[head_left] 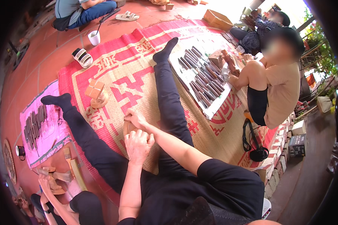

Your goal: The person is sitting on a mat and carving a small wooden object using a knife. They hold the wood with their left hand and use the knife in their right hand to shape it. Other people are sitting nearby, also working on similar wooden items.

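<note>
Between my outstretched legs, both hands meet over a light brown wooden piece (pixel 127 128), mostly hidden by my fingers. My left hand (pixel 138 144) is closed near its close end, knuckles up; whether it also grips a tool cannot be seen. Just beyond, my right hand (pixel 136 118) bends its fingers around the far end of the wood. Past my left shin, a wooden block (pixel 95 89) rests on a round wooden stand (pixel 100 101). Underneath everything lies a red and straw-coloured woven mat (pixel 139 80).
Rows of carving tools (pixel 204 77) lie on a white cloth right of my right foot; others (pixel 35 125) cover a pink cloth (pixel 56 144) at left. A co-worker (pixel 279 82) sits at right with a wood carving (pixel 230 63). Another person's hands (pixel 45 183) work wood at lower left.
</note>
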The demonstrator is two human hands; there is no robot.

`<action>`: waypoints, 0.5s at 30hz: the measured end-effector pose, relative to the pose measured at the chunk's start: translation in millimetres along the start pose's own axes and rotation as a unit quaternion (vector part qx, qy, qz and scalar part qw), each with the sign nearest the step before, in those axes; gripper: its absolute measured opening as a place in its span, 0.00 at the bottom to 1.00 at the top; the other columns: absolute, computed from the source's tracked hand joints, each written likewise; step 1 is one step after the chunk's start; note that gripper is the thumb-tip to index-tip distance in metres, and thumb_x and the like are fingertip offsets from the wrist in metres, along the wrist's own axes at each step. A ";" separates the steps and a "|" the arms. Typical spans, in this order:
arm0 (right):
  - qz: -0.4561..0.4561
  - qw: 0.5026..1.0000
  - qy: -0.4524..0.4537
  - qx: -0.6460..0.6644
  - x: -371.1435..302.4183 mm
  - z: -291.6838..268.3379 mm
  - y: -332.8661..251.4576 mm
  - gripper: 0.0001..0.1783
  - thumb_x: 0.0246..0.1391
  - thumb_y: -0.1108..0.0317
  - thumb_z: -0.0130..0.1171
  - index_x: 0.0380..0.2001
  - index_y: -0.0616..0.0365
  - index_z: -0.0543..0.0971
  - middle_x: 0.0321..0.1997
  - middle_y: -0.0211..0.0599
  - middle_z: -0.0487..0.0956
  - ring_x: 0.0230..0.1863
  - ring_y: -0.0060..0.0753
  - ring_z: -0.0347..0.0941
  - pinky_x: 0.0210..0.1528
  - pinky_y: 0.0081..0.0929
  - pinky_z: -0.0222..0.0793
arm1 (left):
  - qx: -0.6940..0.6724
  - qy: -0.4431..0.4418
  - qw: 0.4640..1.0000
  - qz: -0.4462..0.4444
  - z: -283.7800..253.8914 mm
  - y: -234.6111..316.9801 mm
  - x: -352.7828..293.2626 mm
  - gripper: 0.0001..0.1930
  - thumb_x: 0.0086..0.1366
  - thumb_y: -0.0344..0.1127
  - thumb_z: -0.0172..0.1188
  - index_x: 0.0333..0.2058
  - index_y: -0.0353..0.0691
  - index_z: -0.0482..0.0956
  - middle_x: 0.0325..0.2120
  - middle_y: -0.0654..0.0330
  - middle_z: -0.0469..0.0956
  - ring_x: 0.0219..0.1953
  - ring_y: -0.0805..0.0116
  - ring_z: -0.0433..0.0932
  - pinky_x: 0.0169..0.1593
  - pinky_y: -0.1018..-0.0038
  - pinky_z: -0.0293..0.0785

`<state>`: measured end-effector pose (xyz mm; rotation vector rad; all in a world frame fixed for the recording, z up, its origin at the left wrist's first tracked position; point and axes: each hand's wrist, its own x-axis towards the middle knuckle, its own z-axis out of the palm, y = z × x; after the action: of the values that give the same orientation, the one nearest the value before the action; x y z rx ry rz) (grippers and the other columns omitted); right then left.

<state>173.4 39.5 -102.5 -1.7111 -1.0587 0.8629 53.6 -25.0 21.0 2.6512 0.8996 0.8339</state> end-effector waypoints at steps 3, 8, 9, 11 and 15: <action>0.029 0.998 0.049 -0.032 14.1 -1.5 8.5 0.08 0.48 0.67 0.64 0.29 0.57 0.77 0.29 0.43 0.81 0.34 0.41 0.79 0.38 0.38 0.71 | 0.000 0.002 1.000 0.012 0.5 0.1 0.9 0.13 0.54 0.42 0.65 0.18 0.46 0.72 0.20 0.64 0.70 0.28 0.63 0.70 0.36 0.65 0.64; 0.045 0.998 0.015 0.050 5.6 -0.3 -8.7 0.08 0.47 0.66 0.66 0.29 0.57 0.78 0.26 0.41 0.81 0.33 0.39 0.79 0.38 0.36 0.71 | 0.008 0.004 1.000 -0.006 -2.3 -6.7 0.6 0.12 0.54 0.41 0.64 0.18 0.46 0.73 0.20 0.64 0.71 0.28 0.63 0.70 0.37 0.65 0.64; 0.044 0.997 -0.003 0.061 -3.0 -3.4 -10.4 0.09 0.47 0.66 0.66 0.29 0.56 0.79 0.27 0.41 0.80 0.33 0.39 0.78 0.38 0.35 0.71 | 0.007 0.003 1.000 -0.012 -2.2 -4.2 0.6 0.12 0.54 0.41 0.64 0.18 0.46 0.73 0.20 0.64 0.71 0.28 0.63 0.70 0.37 0.65 0.64; -0.026 0.999 -0.007 0.047 -4.3 -2.3 12.1 0.09 0.47 0.65 0.65 0.30 0.57 0.79 0.30 0.42 0.82 0.35 0.39 0.79 0.39 0.34 0.72 | -0.002 -0.001 1.000 -0.013 -0.1 2.0 3.9 0.12 0.54 0.41 0.64 0.18 0.46 0.73 0.20 0.64 0.71 0.28 0.63 0.71 0.37 0.64 0.64; 0.046 0.998 0.036 -0.037 10.4 -3.9 9.7 0.10 0.48 0.66 0.65 0.30 0.58 0.77 0.29 0.44 0.81 0.36 0.41 0.79 0.38 0.35 0.71 | -0.006 0.001 1.000 0.004 4.3 1.4 1.0 0.12 0.53 0.42 0.65 0.18 0.46 0.74 0.21 0.63 0.71 0.28 0.63 0.71 0.37 0.64 0.64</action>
<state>183.5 45.7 -111.2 -1.8511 -0.9822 0.8218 57.4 -25.7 18.5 2.6461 0.8824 0.8406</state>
